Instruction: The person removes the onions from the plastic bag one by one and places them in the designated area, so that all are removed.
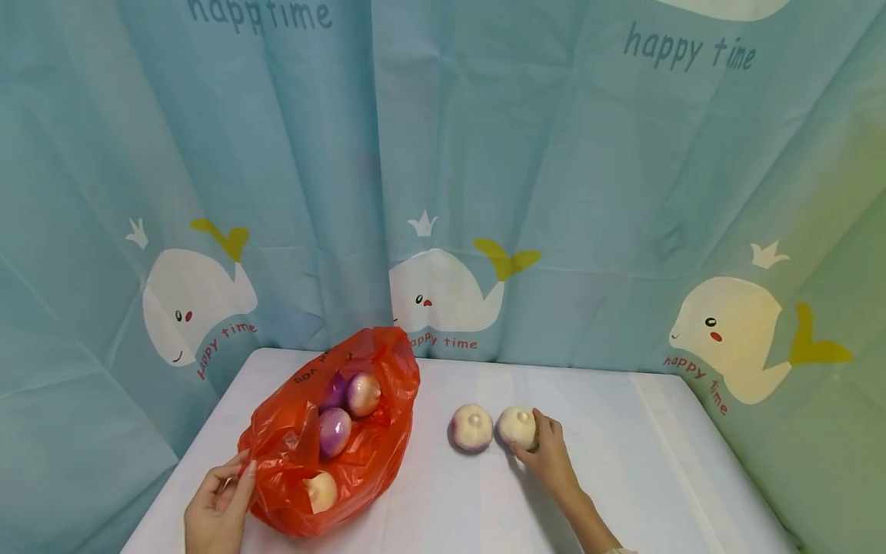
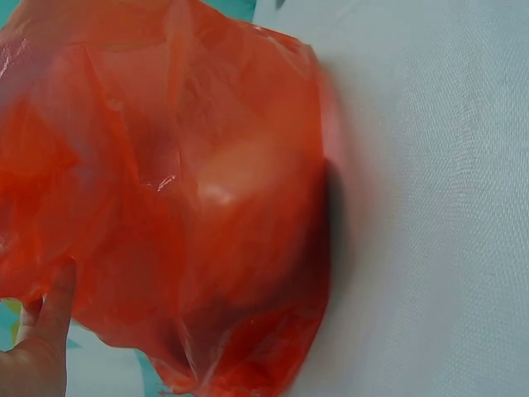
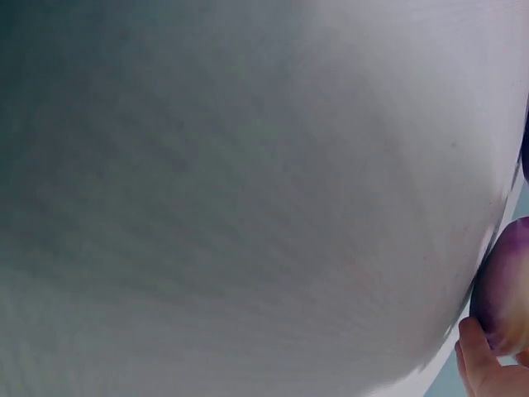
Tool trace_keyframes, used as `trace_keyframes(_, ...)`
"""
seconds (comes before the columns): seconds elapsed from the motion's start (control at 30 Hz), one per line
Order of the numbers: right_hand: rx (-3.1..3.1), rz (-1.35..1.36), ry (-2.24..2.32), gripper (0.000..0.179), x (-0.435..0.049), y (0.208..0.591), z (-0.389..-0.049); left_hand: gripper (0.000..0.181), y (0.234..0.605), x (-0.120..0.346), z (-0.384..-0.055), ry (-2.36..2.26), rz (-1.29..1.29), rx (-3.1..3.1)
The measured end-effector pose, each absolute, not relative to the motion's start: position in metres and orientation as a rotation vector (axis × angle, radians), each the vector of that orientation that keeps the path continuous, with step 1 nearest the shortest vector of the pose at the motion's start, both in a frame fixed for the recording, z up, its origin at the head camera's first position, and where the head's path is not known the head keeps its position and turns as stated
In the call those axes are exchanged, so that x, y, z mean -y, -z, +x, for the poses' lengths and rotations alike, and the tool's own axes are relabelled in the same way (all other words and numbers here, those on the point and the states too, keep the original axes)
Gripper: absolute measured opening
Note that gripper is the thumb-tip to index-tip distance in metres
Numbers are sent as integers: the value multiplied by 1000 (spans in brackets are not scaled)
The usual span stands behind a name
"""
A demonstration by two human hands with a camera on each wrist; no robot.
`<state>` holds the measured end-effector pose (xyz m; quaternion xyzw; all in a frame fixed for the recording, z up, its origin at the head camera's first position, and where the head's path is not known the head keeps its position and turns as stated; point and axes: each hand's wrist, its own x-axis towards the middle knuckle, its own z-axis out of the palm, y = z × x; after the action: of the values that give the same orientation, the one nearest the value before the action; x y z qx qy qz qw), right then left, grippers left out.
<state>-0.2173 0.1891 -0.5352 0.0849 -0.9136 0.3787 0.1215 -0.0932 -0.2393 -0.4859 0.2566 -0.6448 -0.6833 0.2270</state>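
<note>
In the head view, my left hand (image 1: 218, 504) pinches the left edge of a red plastic bag (image 1: 374, 469). The bag lies with its mouth spread, and several shiny purple-and-white onions show inside, among them a pale one (image 1: 321, 491) near the front. My right hand (image 1: 550, 459) grips a whitish onion (image 1: 516, 428) on the table, fingers and thumb round its right side. Just left of it sits another onion (image 1: 472, 428), pale on top and purple below. The left wrist view shows the bag (image 2: 240, 207) bulging; the right wrist view catches the gripped onion (image 3: 506, 285) at its edge.
A white cloth-covered table (image 1: 644, 462) carries everything. Behind it and at both sides hangs a blue-green curtain (image 1: 588, 192) printed with whales and lettering. The bag takes up the table's left part.
</note>
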Motion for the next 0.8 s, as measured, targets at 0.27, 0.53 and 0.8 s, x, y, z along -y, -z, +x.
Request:
trace_keyframes(0.27,2675,247,-1126,74,-191,537,-215,31,467,231,-89,1874,816,1840)
trace_keyframes(0.53,2696,250,-1087,80,-191,537,-213,32,467,230,-88,1870,804,1850)
trace_keyframes(0.8,2670,229,-1076,79,-190,531,-213,34,478,236,-90,1889,709,1824)
